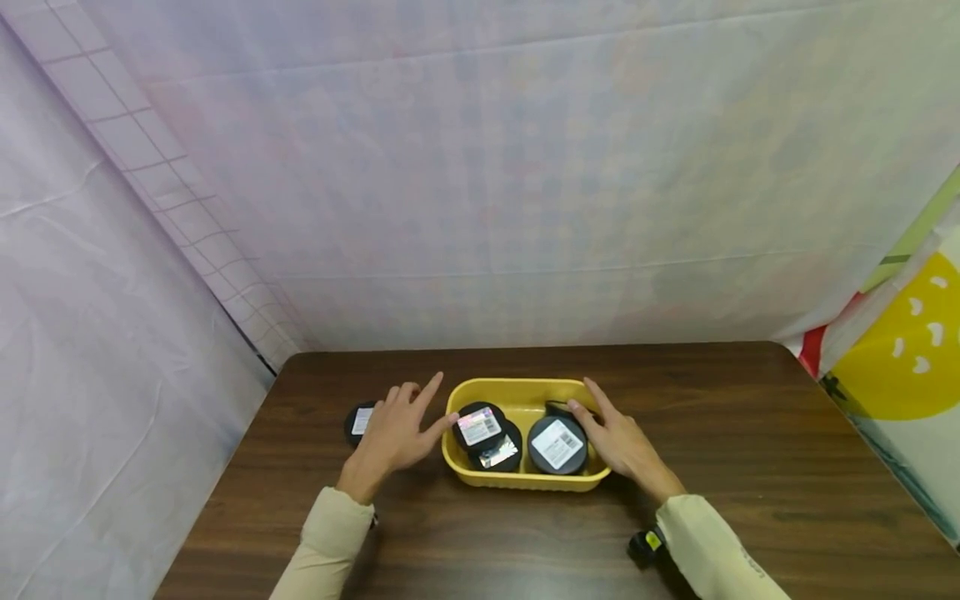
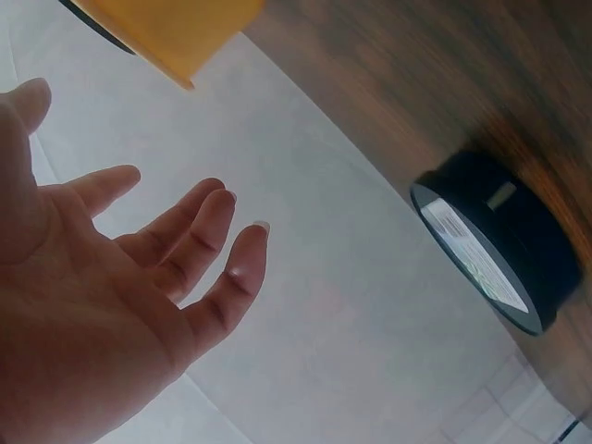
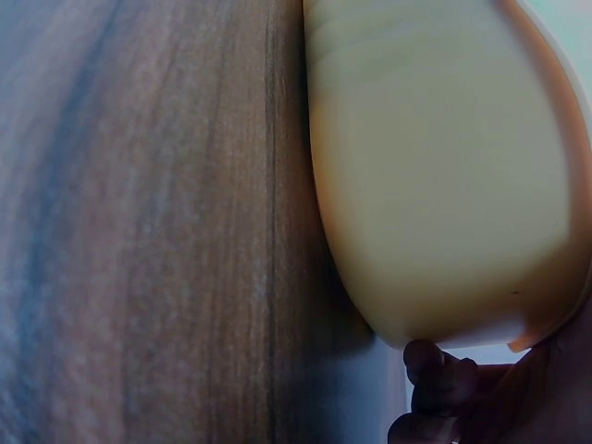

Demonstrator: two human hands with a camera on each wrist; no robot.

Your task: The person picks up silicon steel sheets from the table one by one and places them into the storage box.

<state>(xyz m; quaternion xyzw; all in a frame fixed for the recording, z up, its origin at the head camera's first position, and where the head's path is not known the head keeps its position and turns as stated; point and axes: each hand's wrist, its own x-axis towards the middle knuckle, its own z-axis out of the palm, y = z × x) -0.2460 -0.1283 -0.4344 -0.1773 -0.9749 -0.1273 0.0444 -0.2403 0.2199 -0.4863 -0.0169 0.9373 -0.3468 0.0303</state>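
Observation:
A yellow plastic bin [image 1: 525, 481] stands on the table with several round black containers in it. Two of these, a labelled container [image 1: 480, 423] and one under it, overlap at the left end; another labelled container [image 1: 557, 445] lies at the right. My right hand [image 1: 626, 446] grips the bin's right end, thumb over the rim and curled fingers [image 3: 435, 365] against the outer wall. Beside the left end hovers my left hand [image 1: 397, 429], fingers spread and holding nothing, its thumb tip near the rim. Past it, one more black container [image 2: 499, 240] sits on the table, partly hidden in the head view.
The dark wood table [image 1: 750, 433] extends on both sides of the bin. Pale cloth [image 1: 480, 208] hangs behind its back edge and along the left. A yellow printed pattern [image 1: 907, 358] shows at the far right.

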